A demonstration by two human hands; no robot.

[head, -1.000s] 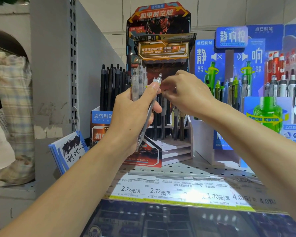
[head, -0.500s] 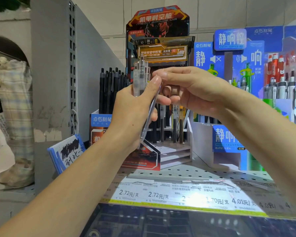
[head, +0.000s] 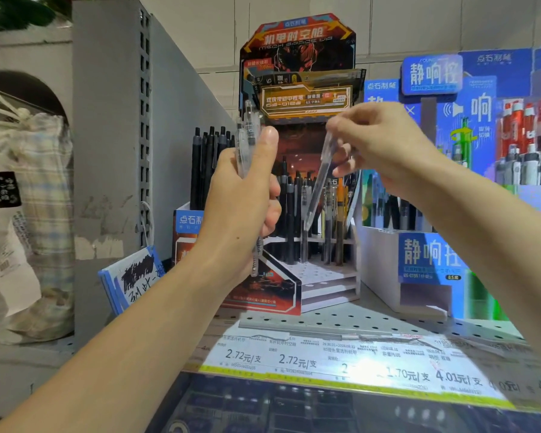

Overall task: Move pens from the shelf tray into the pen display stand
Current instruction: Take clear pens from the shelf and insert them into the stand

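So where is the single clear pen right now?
Centre-right in the head view, the clear plastic pen hangs tilted from the right hand, its tip above the stepped display stand.

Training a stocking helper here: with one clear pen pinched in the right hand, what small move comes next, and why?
Probably lower the clear pen tip-first into a free hole of the stand. The right hand pinches its top, tip angled down above the rack, while the left hand grips the spare pens.

Shelf: we log a grey perforated shelf (head: 372,318).
On it: pen display stand (head: 310,270), blue-and-white stand (head: 419,270), notepad (head: 132,279).
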